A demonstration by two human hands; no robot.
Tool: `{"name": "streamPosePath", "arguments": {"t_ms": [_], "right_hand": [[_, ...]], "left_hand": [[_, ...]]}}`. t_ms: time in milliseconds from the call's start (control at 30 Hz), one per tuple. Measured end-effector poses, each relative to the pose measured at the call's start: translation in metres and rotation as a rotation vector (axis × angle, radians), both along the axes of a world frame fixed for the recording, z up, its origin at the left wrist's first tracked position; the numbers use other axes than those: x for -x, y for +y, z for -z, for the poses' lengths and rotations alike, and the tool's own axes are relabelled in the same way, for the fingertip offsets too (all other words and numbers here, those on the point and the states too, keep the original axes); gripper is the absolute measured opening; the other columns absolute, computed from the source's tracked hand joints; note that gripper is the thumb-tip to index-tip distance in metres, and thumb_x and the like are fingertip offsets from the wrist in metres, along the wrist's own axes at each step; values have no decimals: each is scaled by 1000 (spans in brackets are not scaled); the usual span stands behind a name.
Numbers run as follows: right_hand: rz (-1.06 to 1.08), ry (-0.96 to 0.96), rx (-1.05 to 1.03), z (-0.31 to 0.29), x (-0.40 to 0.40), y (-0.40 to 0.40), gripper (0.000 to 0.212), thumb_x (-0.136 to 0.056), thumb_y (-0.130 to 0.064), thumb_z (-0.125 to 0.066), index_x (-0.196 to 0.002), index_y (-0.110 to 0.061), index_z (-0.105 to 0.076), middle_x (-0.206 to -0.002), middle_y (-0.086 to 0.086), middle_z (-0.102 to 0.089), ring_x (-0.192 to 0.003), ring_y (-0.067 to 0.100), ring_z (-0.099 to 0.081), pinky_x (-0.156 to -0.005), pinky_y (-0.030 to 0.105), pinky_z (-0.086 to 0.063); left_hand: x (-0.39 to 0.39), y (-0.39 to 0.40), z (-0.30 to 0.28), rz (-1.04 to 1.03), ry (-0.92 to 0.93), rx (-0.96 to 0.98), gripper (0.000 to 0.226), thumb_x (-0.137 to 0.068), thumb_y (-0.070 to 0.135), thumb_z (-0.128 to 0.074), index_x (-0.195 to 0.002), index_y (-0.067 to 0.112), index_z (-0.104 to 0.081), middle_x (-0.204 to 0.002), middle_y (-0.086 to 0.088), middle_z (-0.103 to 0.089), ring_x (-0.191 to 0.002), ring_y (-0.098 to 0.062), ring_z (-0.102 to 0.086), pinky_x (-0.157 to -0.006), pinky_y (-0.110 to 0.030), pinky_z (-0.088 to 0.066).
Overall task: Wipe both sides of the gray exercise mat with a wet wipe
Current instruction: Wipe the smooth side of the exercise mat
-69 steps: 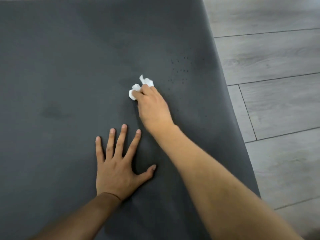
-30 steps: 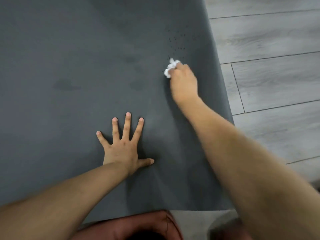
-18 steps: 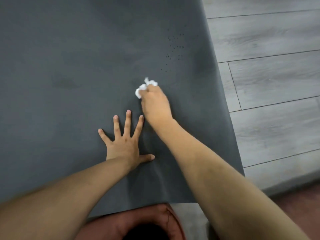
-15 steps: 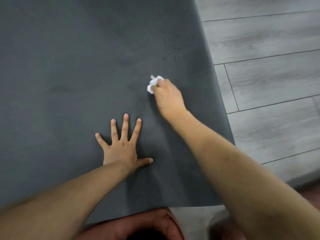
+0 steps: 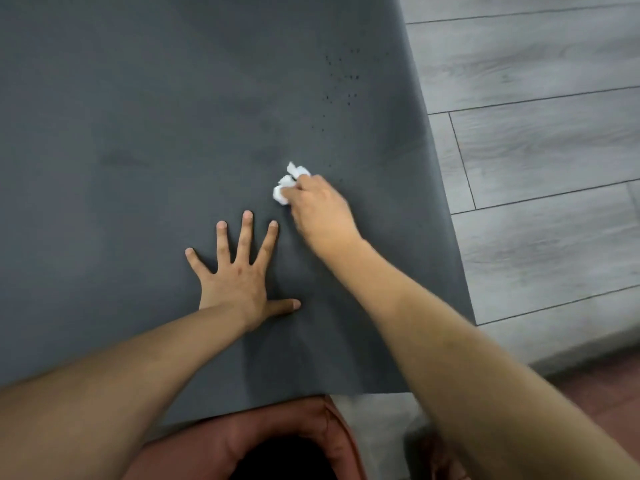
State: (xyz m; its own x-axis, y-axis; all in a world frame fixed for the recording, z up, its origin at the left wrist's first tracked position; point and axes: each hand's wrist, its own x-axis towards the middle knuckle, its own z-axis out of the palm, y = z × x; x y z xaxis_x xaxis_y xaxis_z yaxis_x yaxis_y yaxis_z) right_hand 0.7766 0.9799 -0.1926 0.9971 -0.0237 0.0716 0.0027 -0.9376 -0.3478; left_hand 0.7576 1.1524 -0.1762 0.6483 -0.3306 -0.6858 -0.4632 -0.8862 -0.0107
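A big gray mat [image 5: 145, 140] is lying flat on a floor [image 5: 540, 161] made of gray wood-look boards. The mat is filling most of the view, and its right edge is running beside the bare boards. Its near edge is sitting close to the person, just above a bit of reddish-brown cloth [image 5: 263, 441] at the bottom. A bunch of tiny dark dots [image 5: 341, 77] is showing on the mat near its right edge, toward the far end.

The left hand [image 5: 239, 275] is lying flat on the mat, near the near edge. Its fingers are spread wide and straight, and the palm is pressing down. It is holding nothing.

The right hand [image 5: 320, 213] is reaching farther out, closer to the right edge of the mat. Its fingers are curling around a scrunched white wet wipe [image 5: 287, 183]. The wipe is sticking out past the fingertips and is touching the mat, a little way below the dark dots. The two hands are sitting near each other but are not touching.
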Motion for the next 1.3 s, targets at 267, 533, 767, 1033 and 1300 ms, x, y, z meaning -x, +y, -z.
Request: {"name": "streamPosePath", "arguments": {"t_ms": [267, 533, 767, 1033, 1300], "right_hand": [[639, 61, 138, -7, 8, -120, 31, -85, 4, -42, -94, -11, -67, -112, 13, -59, -108, 32, -51, -86, 34, -39], [66, -32, -78, -3, 25, 29, 19, -75, -4, -68, -93, -11, -70, -99, 10, -65, -98, 29, -63, -77, 33, -49], [594, 126, 219, -9, 44, -130, 31, -88, 2, -43, -105, -8, -68, -112, 15, -58, -107, 33, -51, -86, 39, -42], [721, 74, 173, -3, 46, -95, 28, -87, -5, -49, -98, -19, -71, -138, 10, -46, -115, 31, -47, -96, 34, -37], [594, 77, 201, -12, 49, -111, 25, -91, -11, -55, -92, -27, -74, -130, 4, -54, -112, 29, -51, -83, 32, -40]], "left_hand": [[1, 2, 0, -1, 0, 25, 131, -64, 99, -43, -141, 43, 47, -153, 3, 52, -149, -38, 34, -112, -80, -5], [-1, 0, -2, -11, 26, -8, 132, -64, 98, -46, -141, 44, 46, -151, 5, 53, -149, -36, 35, -114, -78, -4], [0, 4, -1, -9, 14, 36, 131, -63, 99, -45, -142, 45, 45, -153, 6, 52, -149, -37, 34, -113, -80, -2], [-2, 4, 1, -2, 17, 39, 131, -62, 100, -44, -142, 46, 44, -153, 5, 51, -150, -37, 33, -112, -80, -3], [-2, 8, 7, 24, -11, 83, 132, -62, 101, -42, -143, 43, 44, -153, 3, 52, -149, -39, 33, -110, -82, -3]]}}
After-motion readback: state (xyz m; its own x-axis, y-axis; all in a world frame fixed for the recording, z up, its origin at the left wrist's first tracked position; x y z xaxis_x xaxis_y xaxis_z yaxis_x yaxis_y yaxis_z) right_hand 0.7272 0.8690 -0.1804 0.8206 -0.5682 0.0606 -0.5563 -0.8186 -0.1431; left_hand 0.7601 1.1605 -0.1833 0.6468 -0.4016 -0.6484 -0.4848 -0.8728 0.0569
